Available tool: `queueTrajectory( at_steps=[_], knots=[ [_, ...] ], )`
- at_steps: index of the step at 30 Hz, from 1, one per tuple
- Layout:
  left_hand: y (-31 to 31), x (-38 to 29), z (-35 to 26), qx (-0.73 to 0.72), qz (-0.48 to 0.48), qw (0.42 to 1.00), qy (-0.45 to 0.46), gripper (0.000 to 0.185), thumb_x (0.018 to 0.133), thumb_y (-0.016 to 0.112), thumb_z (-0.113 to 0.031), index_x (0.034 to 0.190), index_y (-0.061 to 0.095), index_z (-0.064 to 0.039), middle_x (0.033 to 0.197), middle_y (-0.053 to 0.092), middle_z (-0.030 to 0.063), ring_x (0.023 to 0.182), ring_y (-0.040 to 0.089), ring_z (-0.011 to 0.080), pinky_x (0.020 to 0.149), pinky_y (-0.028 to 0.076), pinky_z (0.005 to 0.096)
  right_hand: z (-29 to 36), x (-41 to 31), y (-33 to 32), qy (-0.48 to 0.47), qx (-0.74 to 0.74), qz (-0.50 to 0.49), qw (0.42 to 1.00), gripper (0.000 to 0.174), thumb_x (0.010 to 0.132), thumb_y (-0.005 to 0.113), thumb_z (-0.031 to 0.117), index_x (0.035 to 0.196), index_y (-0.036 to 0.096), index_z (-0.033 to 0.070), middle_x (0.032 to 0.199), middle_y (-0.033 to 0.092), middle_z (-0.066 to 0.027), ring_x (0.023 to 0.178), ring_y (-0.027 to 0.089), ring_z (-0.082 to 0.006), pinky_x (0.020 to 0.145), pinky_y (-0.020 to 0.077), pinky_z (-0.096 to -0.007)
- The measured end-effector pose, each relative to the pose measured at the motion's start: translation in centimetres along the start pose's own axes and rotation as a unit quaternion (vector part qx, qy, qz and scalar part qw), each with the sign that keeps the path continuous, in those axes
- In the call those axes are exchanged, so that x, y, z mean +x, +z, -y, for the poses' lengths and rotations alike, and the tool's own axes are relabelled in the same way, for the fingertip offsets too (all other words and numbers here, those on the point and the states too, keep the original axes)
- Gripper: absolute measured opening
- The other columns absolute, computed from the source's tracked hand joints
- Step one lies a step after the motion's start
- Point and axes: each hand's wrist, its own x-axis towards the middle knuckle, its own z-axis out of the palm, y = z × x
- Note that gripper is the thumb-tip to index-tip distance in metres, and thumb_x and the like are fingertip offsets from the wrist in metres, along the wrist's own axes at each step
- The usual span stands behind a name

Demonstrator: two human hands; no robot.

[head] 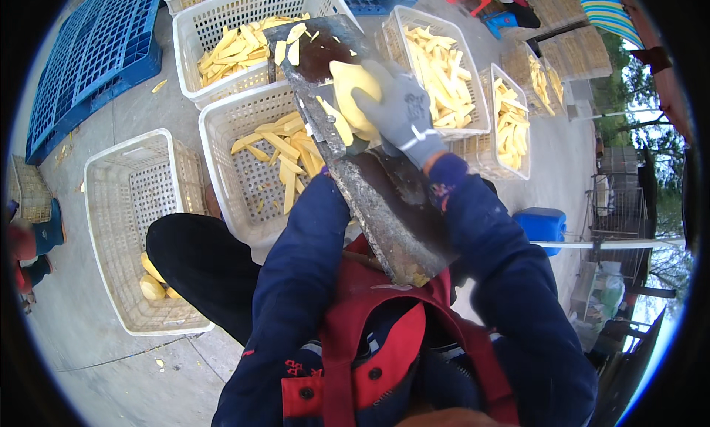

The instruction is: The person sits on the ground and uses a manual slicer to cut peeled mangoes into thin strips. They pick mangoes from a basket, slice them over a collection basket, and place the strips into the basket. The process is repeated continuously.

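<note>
My right hand (400, 108), in a grey glove, is closed on a large yellow peeled root or tuber (350, 91) and rests it on the slicing board (388, 205), a dark worn plank that slopes away from my lap. A cut slice (336, 121) lies beside the tuber at the board's left edge. Small offcuts (294, 41) stick to the far end. My left hand is hidden under the board; only its sleeve (310, 216) shows. Below the board, to the left, a white plastic crate (213, 177) holds thick yellow strips (283, 150).
Another crate (97, 233) at left holds a few whole tubers (152, 285). Crates of cut strips stand ahead (186, 55) and at right (482, 94). A blue pallet (91, 66) lies far left, a blue jerrycan (541, 224) right. Another person's blue boot (499, 23) shows at top right.
</note>
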Motion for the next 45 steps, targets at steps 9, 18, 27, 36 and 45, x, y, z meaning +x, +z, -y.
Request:
queueTrajectory(
  at_steps=[9, 18, 27, 36, 45],
  knots=[
    [0.8, 1.5, -1.9, 0.054, -0.012, 0.998, 0.03, 0.056, 0.111, 0.056, -0.051, 0.146, 0.062, -0.008, 0.134, 0.07, 0.0121, 0.125, 0.067, 0.0298, 0.111, 0.055, 0.0478, 0.1, -3.0, -1.5, -0.057, 0.026, -0.005, 0.998, 0.058, 0.096, 0.072, 0.051, 0.143, 0.066, 0.017, 0.134, 0.066, -0.0191, 0.123, 0.065, -0.0437, 0.101, 0.0539, -0.055],
    [-4.0, -6.7, 1.0, 0.018, -0.056, 0.997, 0.054, 0.056, 0.111, 0.057, -0.052, 0.146, 0.062, -0.008, 0.134, 0.071, 0.0117, 0.126, 0.067, 0.0296, 0.112, 0.055, 0.0476, 2.9, -15.3, -9.6, -0.02, -0.049, 0.026, 0.998, 0.064, 0.089, 0.075, 0.035, 0.145, 0.066, 0.004, 0.145, 0.061, -0.0248, 0.132, 0.059, -0.0478, 0.112, 0.0483, -0.0564],
    [-5.4, -0.7, -2.3, 0.051, -0.065, 0.993, 0.084, 0.056, 0.111, 0.058, -0.052, 0.146, 0.062, -0.008, 0.133, 0.071, 0.0114, 0.126, 0.067, 0.0295, 0.112, 0.055, 0.0474, -0.3, 3.3, 5.4, -0.076, -0.03, 0.008, 0.997, 0.057, 0.1, 0.066, 0.049, 0.144, 0.061, 0.013, 0.129, 0.064, -0.0193, 0.12, 0.065, -0.0418, 0.1, 0.0536, -0.0533],
    [-8.1, -1.2, -3.2, 0.042, -0.076, 0.991, 0.098, 0.057, 0.11, 0.058, -0.052, 0.146, 0.062, -0.009, 0.133, 0.071, 0.011, 0.126, 0.067, 0.0294, 0.112, 0.055, 0.0472, 1.5, -17.5, -7.8, 0.004, -0.046, 0.096, 0.994, 0.066, 0.09, 0.076, 0.029, 0.15, 0.061, 0.008, 0.151, 0.054, -0.0235, 0.132, 0.056, -0.0483, 0.113, 0.0459, -0.0573],
    [-9.2, -1.5, -2.5, 0.027, -0.079, 0.991, 0.101, 0.057, 0.11, 0.059, -0.053, 0.146, 0.062, -0.009, 0.133, 0.071, 0.0106, 0.126, 0.067, 0.0293, 0.112, 0.055, 0.0469, 0.3, -0.6, 2.0, -0.089, 0.051, 0.051, 0.993, 0.042, 0.103, 0.061, 0.024, 0.14, 0.068, 0.007, 0.14, 0.064, -0.0243, 0.128, 0.058, -0.0485, 0.11, 0.0476, -0.0545]
  ],
)
